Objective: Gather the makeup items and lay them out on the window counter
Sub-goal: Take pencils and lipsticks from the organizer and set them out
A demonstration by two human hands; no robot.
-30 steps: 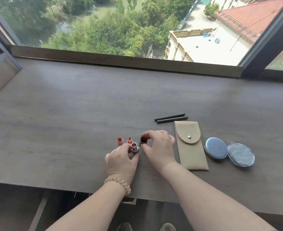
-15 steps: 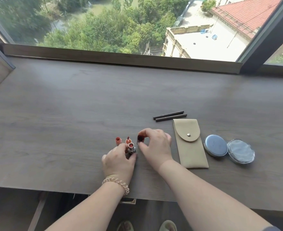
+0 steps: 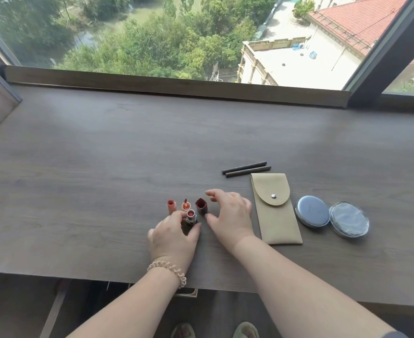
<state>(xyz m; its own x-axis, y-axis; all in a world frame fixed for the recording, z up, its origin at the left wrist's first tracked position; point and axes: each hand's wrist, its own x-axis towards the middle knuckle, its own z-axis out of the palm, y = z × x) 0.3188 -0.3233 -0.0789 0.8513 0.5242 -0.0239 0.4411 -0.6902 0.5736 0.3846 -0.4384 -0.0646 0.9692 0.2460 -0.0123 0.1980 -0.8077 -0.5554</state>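
**Makeup set, partly laid out on the window table**

- **Upright cluster, near the front edge of the table (image 3: pixel 103 167).** An orange lipstick (image 3: pixel 171 206), an orange-topped tube (image 3: pixel 186 205), a silver-cased lipstick (image 3: pixel 191 215) and a dark red lipstick (image 3: pixel 201 205). All four stand on end and close together, which probably keeps them from rolling and shows their colours.
- **Left hand (image 3: pixel 174 236).** Thumb and fingers pinch the silver-cased lipstick low on its case, apparently to steady it among its neighbours.
- **Right hand (image 3: pixel 231 215).** Empty, with the fingers spread and relaxed. It arches just beside the dark red lipstick, and I see no contact.
- **Flat group, to the right.** Two dark pencils (image 3: pixel 246 169) lie side by side. A beige snap pouch (image 3: pixel 275 211) lies just in front of them. Beyond it are a round blue-grey compact (image 3: pixel 312 214) and a clear round case (image 3: pixel 348 219), which touch or slightly overlap.
- **Status, as judged.** The layout is nearly complete. Only the lipsticks seem to need final spacing.
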